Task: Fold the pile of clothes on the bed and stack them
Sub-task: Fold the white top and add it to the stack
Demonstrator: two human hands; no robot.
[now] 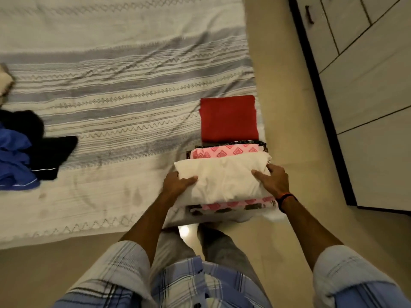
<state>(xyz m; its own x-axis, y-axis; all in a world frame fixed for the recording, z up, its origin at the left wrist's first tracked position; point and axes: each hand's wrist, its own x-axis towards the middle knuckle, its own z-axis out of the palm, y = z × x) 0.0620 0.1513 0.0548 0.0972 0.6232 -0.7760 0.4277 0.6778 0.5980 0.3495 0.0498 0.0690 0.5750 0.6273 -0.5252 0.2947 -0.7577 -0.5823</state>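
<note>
A folded cream garment (pixel 224 176) lies on top of a stack at the bed's near right corner. My left hand (pixel 176 182) grips its left end, thumb on top. My right hand (pixel 272 180) grips its right end the same way. Under it sits a folded pink patterned cloth (pixel 224 150), with darker patterned pieces below. A folded red garment (pixel 229 118) lies flat just beyond the stack. At the far left of the bed is a loose heap of unfolded clothes: a blue piece (pixel 14 158) and black pieces (pixel 47 152).
The bed wears a striped grey and cream cover (pixel 115 81). A strip of beige floor (pixel 287 85) runs along the bed's right side, with a light wardrobe (pixel 367 85) on a dark base beyond it. My legs stand at the bed's near edge.
</note>
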